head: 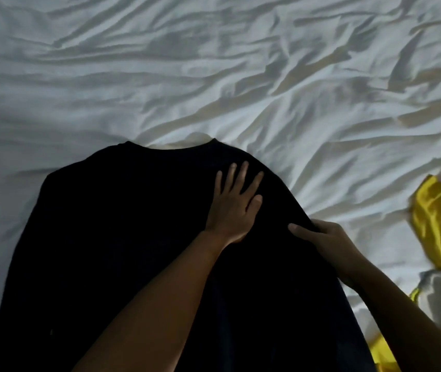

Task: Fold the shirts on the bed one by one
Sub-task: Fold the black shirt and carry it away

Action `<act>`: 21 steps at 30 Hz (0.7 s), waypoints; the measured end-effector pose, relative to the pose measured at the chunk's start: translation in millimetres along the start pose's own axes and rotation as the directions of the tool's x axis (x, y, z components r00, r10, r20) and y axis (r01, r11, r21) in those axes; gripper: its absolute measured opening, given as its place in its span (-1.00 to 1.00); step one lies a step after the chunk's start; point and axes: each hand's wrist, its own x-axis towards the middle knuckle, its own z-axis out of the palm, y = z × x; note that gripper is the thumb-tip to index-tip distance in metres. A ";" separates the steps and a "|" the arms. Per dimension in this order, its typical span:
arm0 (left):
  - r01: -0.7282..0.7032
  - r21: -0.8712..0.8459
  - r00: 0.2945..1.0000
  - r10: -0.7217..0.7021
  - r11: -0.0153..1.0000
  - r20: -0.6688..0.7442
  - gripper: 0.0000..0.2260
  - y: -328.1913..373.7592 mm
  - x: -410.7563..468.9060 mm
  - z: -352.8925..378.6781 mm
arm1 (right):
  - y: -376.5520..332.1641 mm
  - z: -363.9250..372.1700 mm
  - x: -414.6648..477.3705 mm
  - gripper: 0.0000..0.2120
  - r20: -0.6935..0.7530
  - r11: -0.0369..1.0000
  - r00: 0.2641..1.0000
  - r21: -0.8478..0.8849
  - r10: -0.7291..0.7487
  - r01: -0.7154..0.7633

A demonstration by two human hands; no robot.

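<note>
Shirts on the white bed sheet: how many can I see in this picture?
2 for certain: a black shirt spread flat in the middle, and a shiny yellow garment at the right edge. The pale folded cloth below it may be a third.

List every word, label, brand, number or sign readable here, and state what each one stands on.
None can be read.
Black shirt, under the left hand and gripped by the right hand: no print or tag shows.
Yellow garment: blurred, no lettering visible.
White bedsheet: plain.
</note>
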 end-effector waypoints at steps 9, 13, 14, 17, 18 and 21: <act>0.026 0.247 0.999 -0.016 0.969 -0.039 -0.42 0.0 2.9 21.4 | 76.2 -20.4 -50.8 -0.77 -0.024 0.984 1.000 -0.175 0.013 -0.018; 0.037 0.317 0.999 -0.023 0.948 -0.047 -0.41 0.7 7.5 24.3 | 108.4 -29.4 -69.1 -0.58 -0.266 0.964 0.958 -0.264 -0.111 0.038; 0.049 0.343 0.998 -0.036 0.938 -0.044 -0.40 1.7 8.5 24.0 | 115.3 -31.9 -75.2 -0.55 -0.298 0.960 0.944 -0.275 -0.140 0.056; 0.083 0.424 0.997 -0.080 0.902 -0.025 -0.38 8.8 11.1 20.0 | 132.0 -37.8 -99.4 -0.65 -0.251 0.977 0.956 -0.184 -0.149 0.104; 0.092 0.436 0.995 -0.099 0.895 -0.006 -0.39 12.8 11.7 17.3 | 137.0 -39.6 -108.0 -0.72 -0.192 0.984 0.974 -0.151 -0.121 0.092; 0.140 0.437 0.986 -0.166 0.889 0.020 -0.41 33.4 -0.7 6.2 | 164.5 -47.9 -126.5 -0.76 -0.115 0.984 0.989 -0.161 -0.092 0.073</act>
